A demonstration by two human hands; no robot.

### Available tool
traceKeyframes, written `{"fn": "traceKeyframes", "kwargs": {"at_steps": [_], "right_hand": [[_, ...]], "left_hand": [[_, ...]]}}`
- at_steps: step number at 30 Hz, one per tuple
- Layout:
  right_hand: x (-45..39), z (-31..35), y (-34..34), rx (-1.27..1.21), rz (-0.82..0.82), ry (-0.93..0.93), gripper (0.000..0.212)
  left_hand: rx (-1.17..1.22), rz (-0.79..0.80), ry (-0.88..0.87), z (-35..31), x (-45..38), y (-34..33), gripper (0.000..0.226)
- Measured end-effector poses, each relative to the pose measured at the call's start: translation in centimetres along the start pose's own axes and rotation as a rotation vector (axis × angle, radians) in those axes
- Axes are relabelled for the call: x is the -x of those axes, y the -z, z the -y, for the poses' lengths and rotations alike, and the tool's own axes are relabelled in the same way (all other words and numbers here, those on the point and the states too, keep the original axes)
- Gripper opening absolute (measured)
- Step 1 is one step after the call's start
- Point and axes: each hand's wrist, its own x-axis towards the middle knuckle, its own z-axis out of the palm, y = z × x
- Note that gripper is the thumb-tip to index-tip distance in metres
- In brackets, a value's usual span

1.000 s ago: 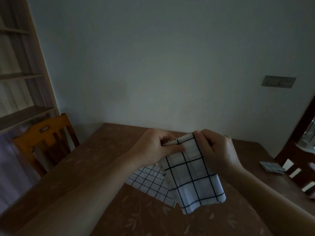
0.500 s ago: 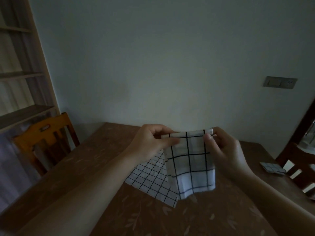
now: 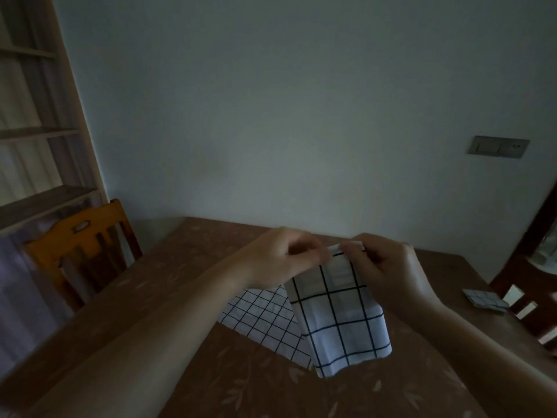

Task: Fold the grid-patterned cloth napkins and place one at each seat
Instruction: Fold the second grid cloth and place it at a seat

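Both hands up at frame centre: left hand (image 3: 280, 260) and right hand (image 3: 388, 267) pinch the top edge of a folded grid napkin (image 3: 337, 321), which hangs above the table (image 3: 180, 267). Second napkin (image 3: 262, 318) lies flat behind; third folded napkin (image 3: 485, 300) at right edge.

held napkin (image 3: 337, 315) above table (image 3: 187, 260) | flat napkin (image 3: 265, 318) behind-left | folded napkin (image 3: 485, 300) far right
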Motion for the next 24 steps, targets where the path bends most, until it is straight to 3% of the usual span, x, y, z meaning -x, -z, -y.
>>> {"fn": "traceKeyframes", "kwargs": {"at_steps": [5, 12, 17, 24], "right_hand": [[0.4, 0.4, -0.4, -0.107, -0.034, -0.129, 0.049], [1.0, 0.0, -0.4, -0.023, 0.032, -0.049, 0.046], [0.3, 0.3, -0.3, 0.025, 0.051, 0.017, 0.050], [2.0, -0.7, 0.4, 0.096, 0.183, -0.083, 0.052]], "left_hand": [[0.059, -0.250, -0.141, -0.2, -1.1, -0.6, 0.025], [-0.071, -0.147, -0.098, 0.2, -1.0, 0.2, 0.037], [-0.203, -0.284, -0.219, -0.5, -2.2, -0.2, 0.037], [-0.100, -0.345, -0.215, 0.7, -2.2, 0.7, 0.031]]}}
